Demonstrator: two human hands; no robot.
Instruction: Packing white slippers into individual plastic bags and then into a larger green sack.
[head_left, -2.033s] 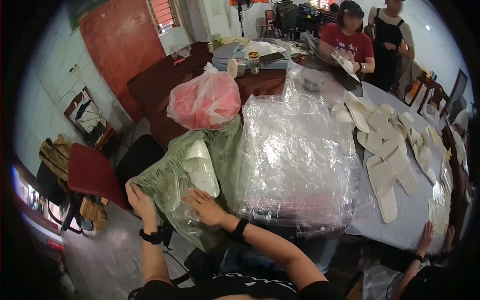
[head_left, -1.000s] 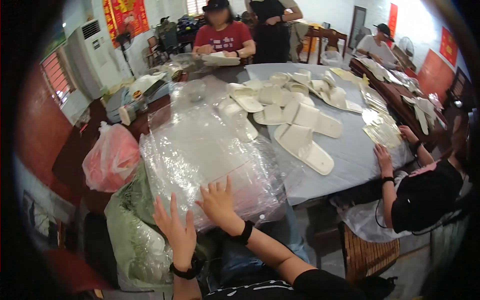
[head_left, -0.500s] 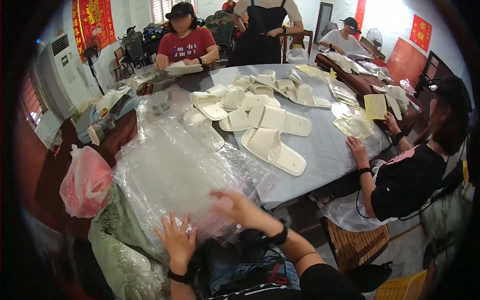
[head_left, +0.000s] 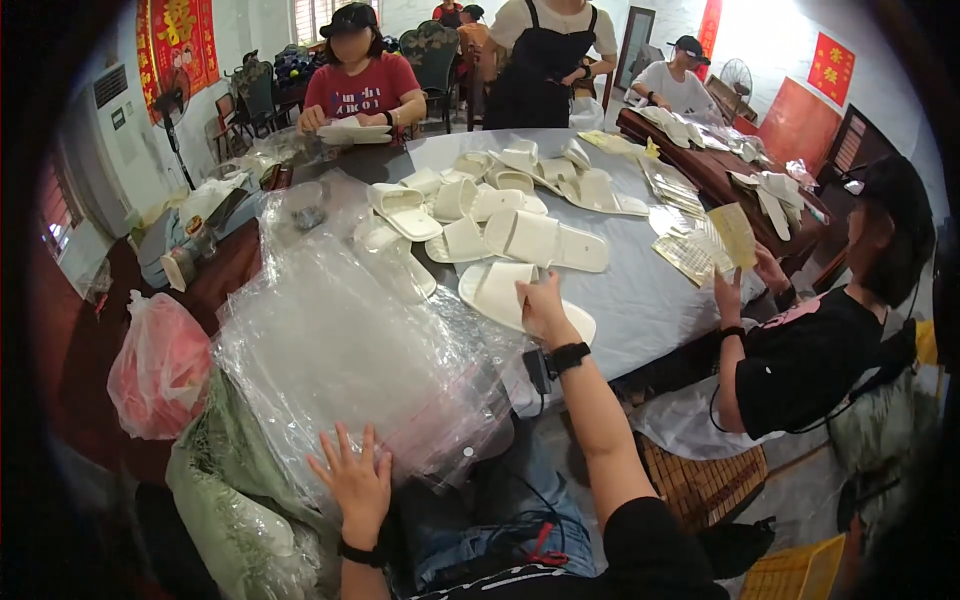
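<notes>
My left hand [head_left: 357, 476] lies flat with spread fingers on the near edge of a stack of clear plastic bags [head_left: 320, 340]. My right hand [head_left: 545, 312] reaches forward and grips the nearest cream-white slipper [head_left: 497, 292] by its strap; the fingertips are partly hidden. That slipper rests on the grey sheet with its sole toward the right. Just beyond it is another slipper [head_left: 580, 248], in front of a loose pile of several similar open-toed slippers [head_left: 455, 200].
A tied bag with pink contents [head_left: 160, 365] and a green woven sack [head_left: 225, 470] are at my left. On the right, a co-worker in black holds a yellow sheet [head_left: 735, 235] near stacked sheets [head_left: 685, 258]. A co-worker in red handles a slipper [head_left: 355, 132] across the table.
My right hand has moved forward from above the bags to the nearest slipper and taken hold of it. My left hand stays on the bags. The right-hand co-worker has lifted a yellow sheet.
</notes>
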